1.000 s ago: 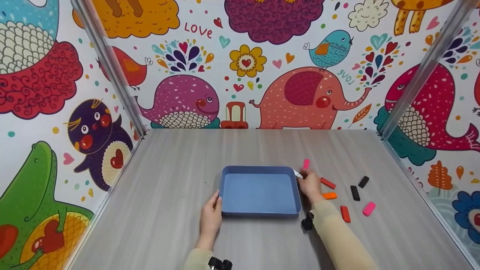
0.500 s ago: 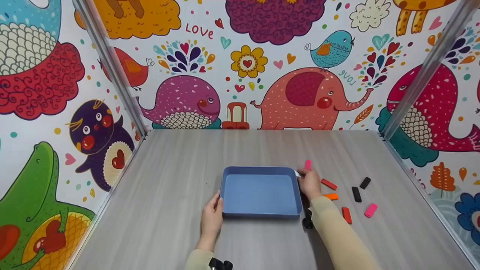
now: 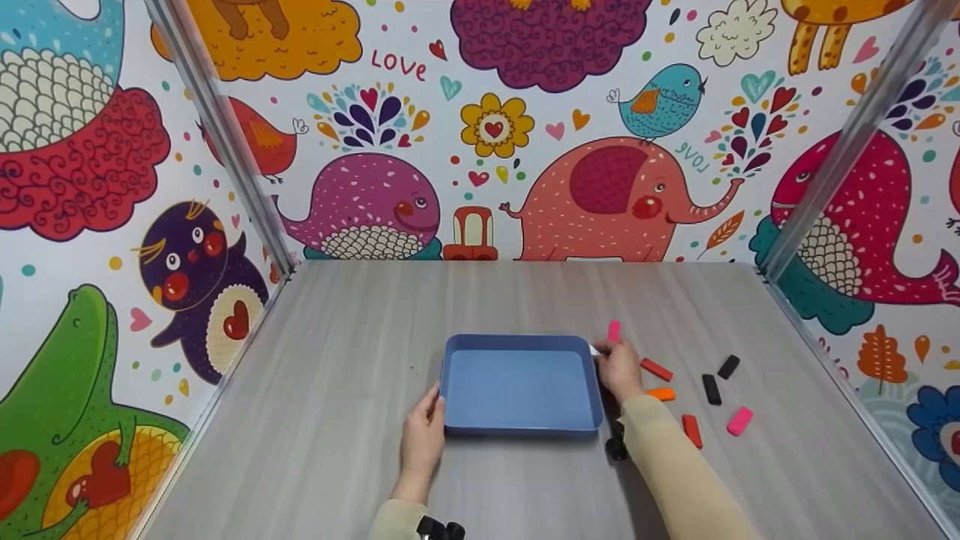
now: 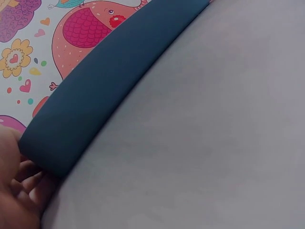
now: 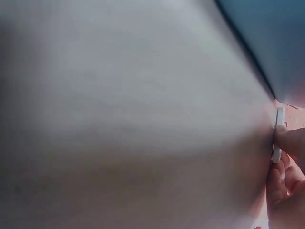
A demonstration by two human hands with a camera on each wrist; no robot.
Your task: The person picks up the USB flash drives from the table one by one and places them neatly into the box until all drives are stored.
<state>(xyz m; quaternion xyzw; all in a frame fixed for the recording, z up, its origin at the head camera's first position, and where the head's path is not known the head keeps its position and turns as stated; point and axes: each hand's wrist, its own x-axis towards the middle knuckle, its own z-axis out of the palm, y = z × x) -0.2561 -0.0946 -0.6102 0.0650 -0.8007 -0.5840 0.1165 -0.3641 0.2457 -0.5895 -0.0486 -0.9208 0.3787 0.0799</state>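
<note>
A shallow blue rectangular tray [image 3: 521,386] lies on the grey table with nothing in it. My left hand [image 3: 422,439] holds its left side near the front corner; in the left wrist view the thumb is by the rim and the fingers curl at the bottom edge of the tray wall [image 4: 81,105]. Beside the tray's right wall, my right hand [image 3: 621,369] pinches a small flat white piece [image 5: 280,116] between thumb and fingers. Part of that piece is hidden by the fingers, and its kind cannot be told.
Small oblong pieces lie right of the tray: pink [image 3: 614,330], red [image 3: 657,369], orange [image 3: 661,394], another red [image 3: 691,431], two black ones [image 3: 711,389] and a second pink one [image 3: 739,421]. Printed walls [image 3: 480,165] with metal edge strips border the table [image 3: 315,420].
Almost nothing differs: both hands keep their places at the tray, and the small pieces lie where they were. The head view shifts very slightly.
</note>
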